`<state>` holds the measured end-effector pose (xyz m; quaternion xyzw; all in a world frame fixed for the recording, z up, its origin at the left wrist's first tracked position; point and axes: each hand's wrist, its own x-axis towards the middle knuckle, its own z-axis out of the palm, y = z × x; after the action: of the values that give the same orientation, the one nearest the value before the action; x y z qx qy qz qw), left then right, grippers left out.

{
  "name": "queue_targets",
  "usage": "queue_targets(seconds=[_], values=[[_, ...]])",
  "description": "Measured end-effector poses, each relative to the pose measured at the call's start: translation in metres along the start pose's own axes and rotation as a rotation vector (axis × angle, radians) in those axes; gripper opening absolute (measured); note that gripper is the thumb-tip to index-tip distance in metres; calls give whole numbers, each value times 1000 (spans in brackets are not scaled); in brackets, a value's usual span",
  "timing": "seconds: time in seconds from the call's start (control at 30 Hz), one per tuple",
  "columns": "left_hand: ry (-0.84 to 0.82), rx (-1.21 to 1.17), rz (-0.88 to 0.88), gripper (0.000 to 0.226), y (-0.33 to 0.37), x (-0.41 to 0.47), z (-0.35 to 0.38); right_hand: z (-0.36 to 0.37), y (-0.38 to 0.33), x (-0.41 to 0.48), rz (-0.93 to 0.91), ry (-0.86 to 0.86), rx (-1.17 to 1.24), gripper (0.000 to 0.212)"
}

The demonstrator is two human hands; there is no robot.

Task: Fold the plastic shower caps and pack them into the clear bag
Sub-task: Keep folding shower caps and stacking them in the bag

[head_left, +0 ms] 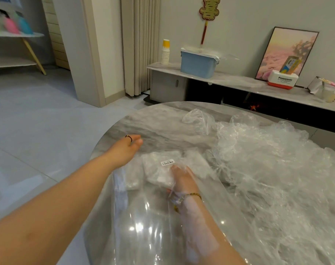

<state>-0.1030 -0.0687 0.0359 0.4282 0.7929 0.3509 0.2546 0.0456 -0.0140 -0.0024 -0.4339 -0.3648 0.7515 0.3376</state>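
A large clear bag (143, 217) lies open toward me on the round marble table (147, 121). My right hand (182, 178) is inside the bag, pressing on a folded white shower cap stack (162, 169) that carries a small barcode label (167, 162). My left hand (127, 146) reaches over the bag's far left edge, fingers together; whether it pinches the film I cannot tell. A big heap of loose crumpled shower caps (268, 159) covers the table's right side.
The table's rounded edge (97, 150) drops to grey floor tiles on the left. Behind it runs a low cabinet (229, 81) with a blue bin (198, 64), stacked paper cups (165, 52), a white box (282, 79) and a framed picture (287, 52).
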Motion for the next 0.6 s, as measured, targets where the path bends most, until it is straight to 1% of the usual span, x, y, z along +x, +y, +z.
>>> queue_targets(seconds=[0.03,0.1,0.2,0.27,0.33,0.43,0.5,0.53,0.6], values=[[-51,13,-42,46,-8,12,4,-1,1,0,-71,-11,-37,20],[-113,40,-118,47,-18,27,12,3,4,5,-121,-1,-104,11],[-126,77,-147,46,-23,39,16,6,2,16,-186,-3,-358,18],[-141,36,-130,44,-21,41,17,9,2,26,-208,-24,-441,20],[-164,-42,-127,43,-22,44,19,17,6,36,-201,-46,-468,23],[-193,-79,-136,43,-23,43,18,28,5,42,-177,-49,-491,18],[-220,-67,-144,39,-27,46,17,29,4,45,-220,-72,-600,13],[-230,-50,-145,34,-28,46,15,30,4,47,-205,-52,-630,11],[-264,-27,-147,38,-27,47,13,33,4,48,-107,-32,-688,27]])
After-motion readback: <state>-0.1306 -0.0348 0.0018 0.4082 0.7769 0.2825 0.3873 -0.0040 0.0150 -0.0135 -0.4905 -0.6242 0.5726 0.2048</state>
